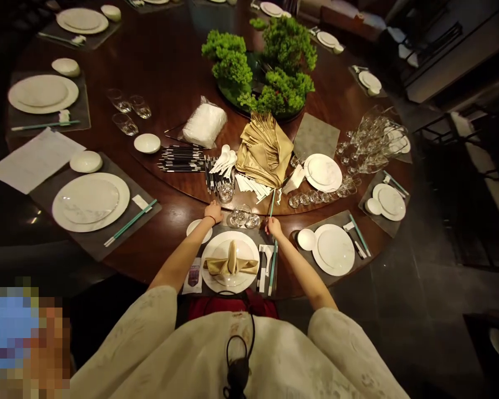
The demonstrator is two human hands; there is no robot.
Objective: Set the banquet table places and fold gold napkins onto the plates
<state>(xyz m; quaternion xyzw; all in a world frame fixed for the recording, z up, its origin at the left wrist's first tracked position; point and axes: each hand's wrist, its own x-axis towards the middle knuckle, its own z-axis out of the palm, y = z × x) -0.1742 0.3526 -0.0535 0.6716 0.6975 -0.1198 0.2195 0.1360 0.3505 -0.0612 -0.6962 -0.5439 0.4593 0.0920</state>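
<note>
My left hand (213,211) rests at the turntable's edge, fingers extended and holding nothing visible, just beyond a small white bowl (199,230). My right hand (273,226) has its fingers pinched together beside a teal chopstick (272,202); what they grip, if anything, is too small to make out. Between my hands stand clear glasses (239,217). Closer to me, a white plate (208,280) carries a folded gold napkin (232,261). To its right lie dark chopsticks, a white spoon (268,256) and teal chopsticks (273,266); a small printed packet (194,275) lies to its left.
The turntable bears dark chopsticks (183,159), white spoons (224,160), stacked gold napkins (263,149), a wrapped white pack (204,124), many glasses (370,138) and a green tree centrepiece (270,66). Place settings ring the table. A paper sheet (35,158) lies left.
</note>
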